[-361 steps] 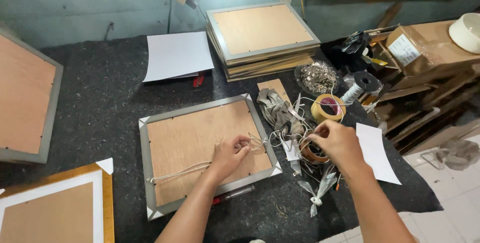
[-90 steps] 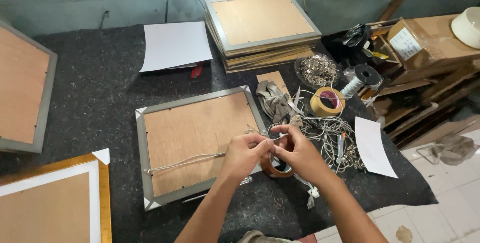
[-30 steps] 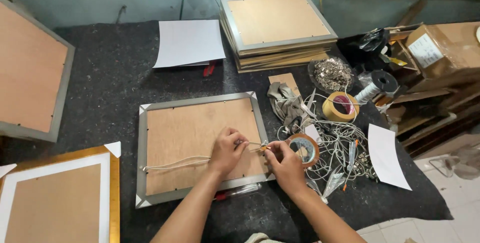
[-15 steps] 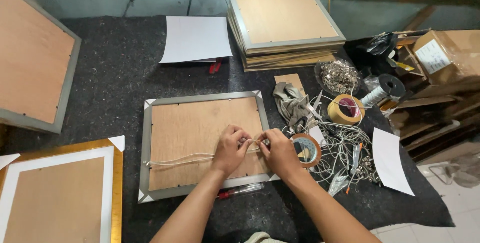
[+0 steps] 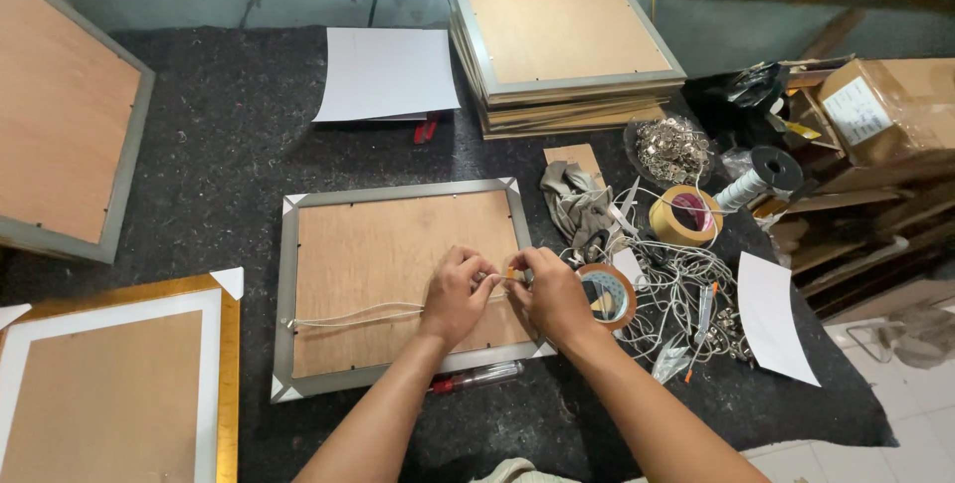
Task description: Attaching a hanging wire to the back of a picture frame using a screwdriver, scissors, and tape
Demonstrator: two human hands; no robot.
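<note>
L hand (image 5: 456,289) & R hand (image 5: 549,292) both pinch the hanging cord (image 5: 353,317) at the silver frame (image 5: 288,294) back's right edge; fixing that end looks underway; next needs cord kept taut.

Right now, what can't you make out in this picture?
- Head view: where the cord ends, hidden under the left hand and right hand.
- The small orange bit between the fingertips: too small to identify.
- The gold frame: cut off by the picture's left and bottom edges.

White-labelled brown carton (image 5: 880,105), far right
</note>
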